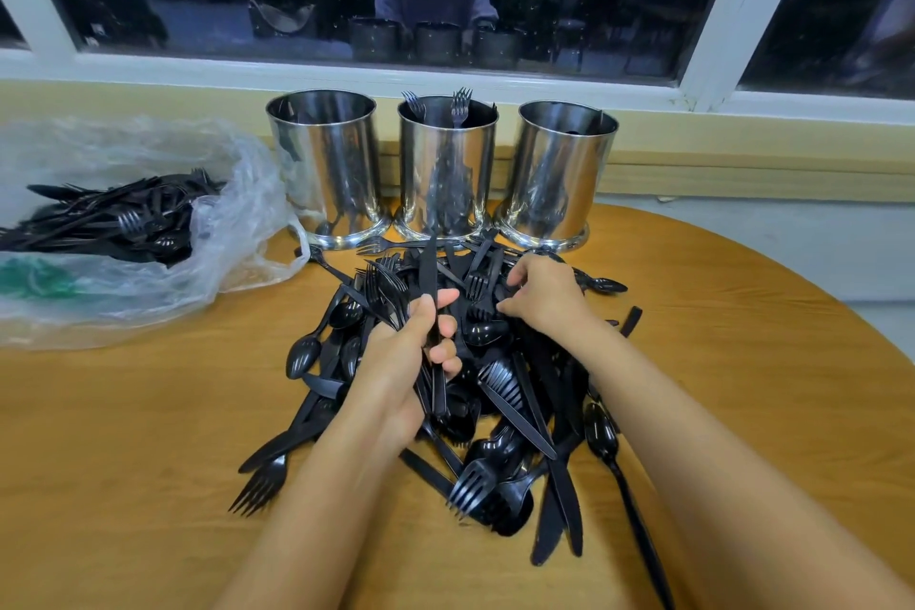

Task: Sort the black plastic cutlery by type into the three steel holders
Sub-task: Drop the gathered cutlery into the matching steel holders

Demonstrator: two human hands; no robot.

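A heap of black plastic cutlery (515, 416) lies on the wooden table in front of three steel holders. The left holder (327, 164) shows no cutlery above its rim. The middle holder (448, 168) has forks sticking up. The right holder (562, 173) has something dark just inside its rim. My left hand (411, 352) grips a bunch of cutlery over the heap, with a knife (429, 282) and several forks (388, 287) pointing up from it. My right hand (544, 295) reaches into the far side of the heap, its fingers curled round pieces there.
A clear plastic bag (148, 238) with more black cutlery lies at the left. The round wooden table (124, 436) ends at the right, close to the wall. A window sill and dark window stand right behind the holders.
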